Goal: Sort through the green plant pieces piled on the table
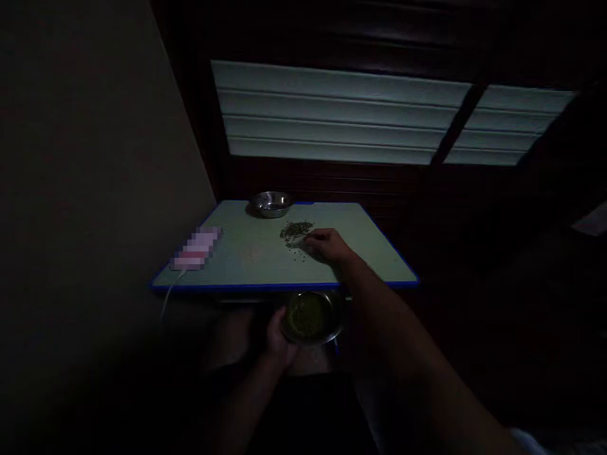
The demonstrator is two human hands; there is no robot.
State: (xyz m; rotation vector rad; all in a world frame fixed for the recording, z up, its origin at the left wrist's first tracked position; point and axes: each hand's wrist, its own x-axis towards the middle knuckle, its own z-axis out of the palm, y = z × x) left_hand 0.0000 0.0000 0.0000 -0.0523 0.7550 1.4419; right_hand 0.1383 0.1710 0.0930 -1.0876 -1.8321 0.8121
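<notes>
My left hand (279,338) is closed on the left rim of a metal bowl (334,327), held above my lap just below the table's front edge. Small green beans (306,316), which look like mung beans, lie inside it. Over the table, my right hand (327,244) has its fingers bent and pinched together at the right side of a loose pile of similar beans (298,229). A few beans are scattered in front of the pile. Whatever is between the right fingertips is too small and dark to make out.
The pale tabletop (251,253) has a blue edge. A second metal bowl (271,205) stands at its back left. At the left edge lies a blurred-out pinkish flat object (196,248) with a white cable (167,297) hanging down. Behind is a dark slatted wooden panel.
</notes>
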